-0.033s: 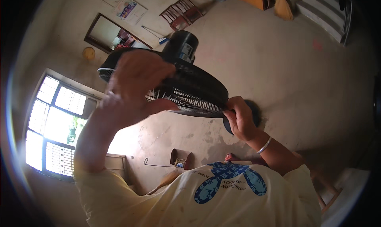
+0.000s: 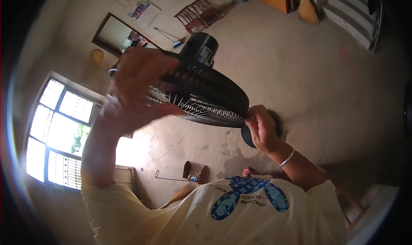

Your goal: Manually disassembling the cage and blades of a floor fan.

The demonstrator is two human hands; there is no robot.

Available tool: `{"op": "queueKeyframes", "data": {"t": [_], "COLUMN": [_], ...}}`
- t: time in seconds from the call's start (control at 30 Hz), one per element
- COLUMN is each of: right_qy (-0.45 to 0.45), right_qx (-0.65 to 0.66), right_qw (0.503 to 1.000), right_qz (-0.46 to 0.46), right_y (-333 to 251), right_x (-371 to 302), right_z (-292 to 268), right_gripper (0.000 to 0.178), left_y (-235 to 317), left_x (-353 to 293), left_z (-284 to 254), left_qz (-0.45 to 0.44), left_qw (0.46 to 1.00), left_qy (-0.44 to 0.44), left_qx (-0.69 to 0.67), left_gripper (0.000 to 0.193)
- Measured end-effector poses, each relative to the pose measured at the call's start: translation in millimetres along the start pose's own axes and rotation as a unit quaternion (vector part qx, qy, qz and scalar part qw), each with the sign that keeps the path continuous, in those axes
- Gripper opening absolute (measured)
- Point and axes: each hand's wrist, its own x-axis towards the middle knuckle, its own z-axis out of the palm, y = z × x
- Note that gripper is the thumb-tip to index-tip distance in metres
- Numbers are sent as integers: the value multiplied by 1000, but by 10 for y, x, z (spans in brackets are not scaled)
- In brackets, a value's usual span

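A black electric fan [image 2: 216, 88] is tilted in front of me, its wire grille facing down toward me and its round motor housing [image 2: 199, 48] at the back. At the right end of the rim, my right hand [image 2: 263, 129] pinches the cage edge between thumb and fingers. My left hand [image 2: 135, 84], a little blurred, spans the left side of the fan. Its thumb is stretched below the grille and its fingers lie above, wide apart; whether they touch the cage is unclear. Behind my right hand, a dark round base [image 2: 249, 137] shows in part on the floor.
Near my feet lie a dustpan [image 2: 201, 175] with a long wire handle and a broom [image 2: 179, 195]. A wooden chair [image 2: 198, 16] stands by the far wall. Another broom [image 2: 307, 11] leans beside the stairs [image 2: 347, 20]. At left is a barred window [image 2: 60, 133].
My left hand has shifted left and slightly up along the fan, uncovering more of the grille. My right hand stays at the rim. The whole view has moved slightly.
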Motion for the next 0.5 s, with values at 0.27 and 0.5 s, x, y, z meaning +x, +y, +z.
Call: {"op": "queueKeyframes", "data": {"t": [0.27, 0.5], "right_qy": [-28, 37], "right_qx": [-62, -69], "right_qw": [997, 996], "right_qz": [-30, 31], "right_y": [-296, -558], "right_x": [214, 229], "right_z": [155, 810], "right_gripper": [55, 75], "left_y": [-1581, -2388], "left_x": [-1628, -2099], "left_z": [240, 1032], "left_qz": [-267, -211], "left_qw": [936, 838], "left_qy": [144, 257], "left_qx": [-179, -432], "left_gripper": [101, 82]}}
